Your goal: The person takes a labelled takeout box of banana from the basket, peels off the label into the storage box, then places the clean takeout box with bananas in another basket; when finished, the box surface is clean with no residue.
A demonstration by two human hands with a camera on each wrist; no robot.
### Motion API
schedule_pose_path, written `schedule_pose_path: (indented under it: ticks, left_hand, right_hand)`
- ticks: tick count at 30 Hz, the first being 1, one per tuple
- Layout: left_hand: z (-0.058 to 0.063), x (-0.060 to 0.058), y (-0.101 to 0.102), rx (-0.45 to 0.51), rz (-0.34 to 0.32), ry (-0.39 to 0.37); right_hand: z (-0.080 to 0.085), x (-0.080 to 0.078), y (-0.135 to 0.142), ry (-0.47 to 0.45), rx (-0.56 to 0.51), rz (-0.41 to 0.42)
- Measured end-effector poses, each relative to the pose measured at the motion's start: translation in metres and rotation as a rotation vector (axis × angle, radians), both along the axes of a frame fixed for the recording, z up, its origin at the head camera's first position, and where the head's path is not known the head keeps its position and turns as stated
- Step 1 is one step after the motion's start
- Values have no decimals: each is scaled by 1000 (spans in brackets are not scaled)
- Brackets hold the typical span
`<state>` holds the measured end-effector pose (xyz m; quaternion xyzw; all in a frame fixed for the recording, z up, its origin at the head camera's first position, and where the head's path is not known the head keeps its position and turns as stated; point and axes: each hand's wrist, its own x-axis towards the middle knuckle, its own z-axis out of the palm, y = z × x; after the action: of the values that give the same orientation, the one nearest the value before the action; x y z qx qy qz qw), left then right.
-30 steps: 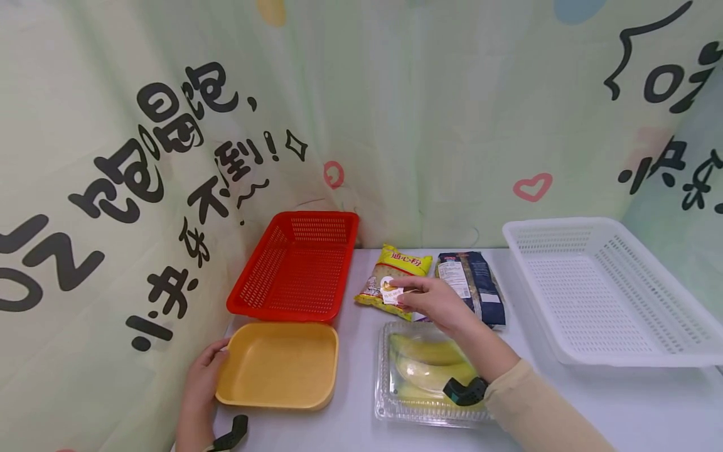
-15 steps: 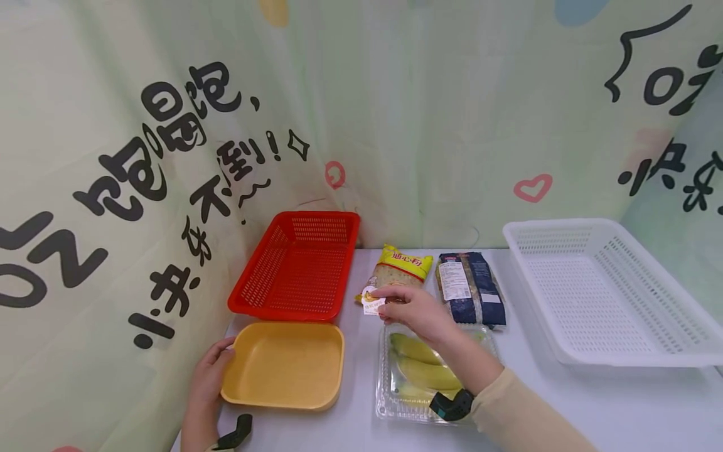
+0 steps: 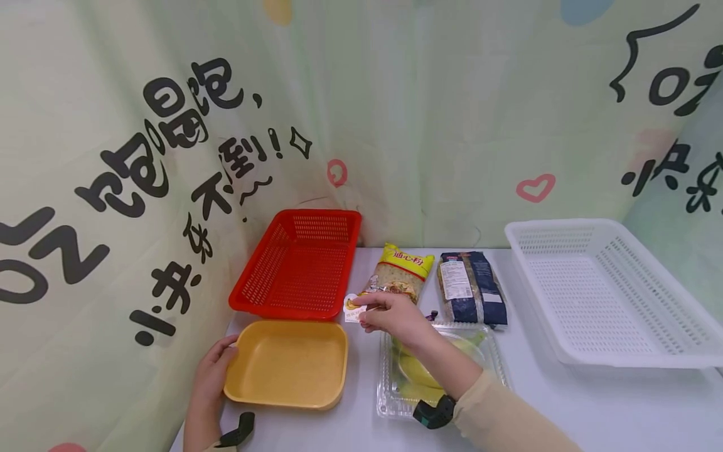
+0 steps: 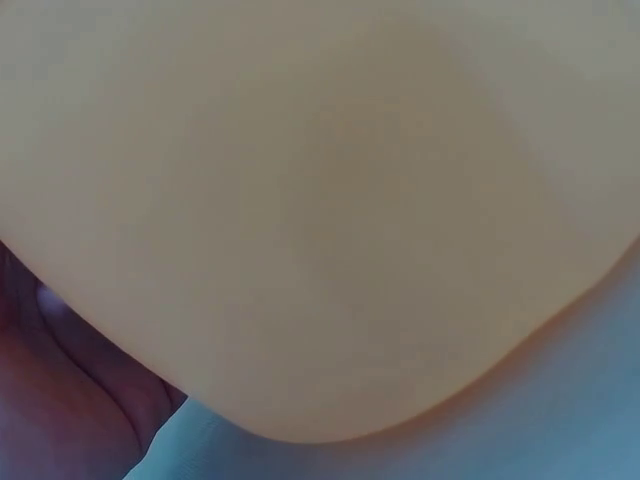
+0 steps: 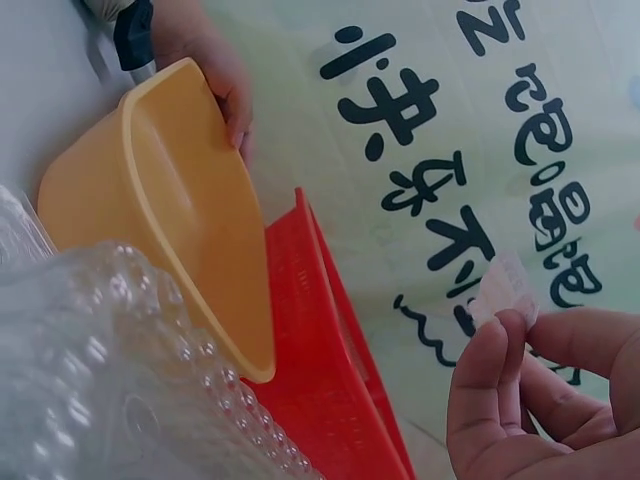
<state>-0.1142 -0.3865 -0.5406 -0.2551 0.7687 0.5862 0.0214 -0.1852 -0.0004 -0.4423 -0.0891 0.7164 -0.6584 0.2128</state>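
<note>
My left hand [image 3: 210, 370] holds the left rim of a yellow plastic tray [image 3: 285, 367], its thumb near the rim's top corner. In the left wrist view the tray's pale surface fills most of the picture, with part of the hand at lower left. Between thumb and fingertips, my right hand [image 3: 398, 320] pinches a small white paper label [image 3: 354, 309] with a banana picture. The label is raised at the tray's upper right corner, beside the red basket [image 3: 302, 270]. Under the right forearm sits a clear plastic box [image 3: 390, 402] of bananas, partly hidden by the arm.
Behind the right hand lies a yellow pasta bag [image 3: 403, 273], next to a dark blue packet [image 3: 474, 289]. A small dark purple item [image 3: 432, 316] shows behind the clear box. A white perforated basket [image 3: 615, 301] stands at right. A printed curtain [image 3: 440, 125] encloses the table.
My right hand has carried the label leftward and slightly down, from over the pasta bag to the tray's corner. The tray and left hand have shifted slightly right.
</note>
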Motion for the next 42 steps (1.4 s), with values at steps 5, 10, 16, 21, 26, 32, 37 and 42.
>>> schedule_pose_path:
  ticks: [5,10,16,21,26,32,37,42]
  left_hand:
    - [1,0,2,27,13,6]
    - [1,0,4,56,12,18]
    - [-1,-2,4,71,15,28]
    - [-3,-4,6,68,13,36]
    - [-5,-5,7,79,7,34]
    - [-6,-5,7,112,15,43]
    - [-6,-5,7,116,17,51]
    - [-8,-5,7,121,15,59]
  right_hand:
    - [-2,2,-5,23,22,8]
    - [-4,2,-10,22,42,12]
    - [-3,4,-14,17,69,11]
    - [-4,6,-19,11,32,22]
    - [-7,7,-24,5,30,20]
    - [-12,7,-35,-5,16,42]
    - [-14,8,-45,-6,-16,55]
    - [-16,9,-55,-15,-36,59]
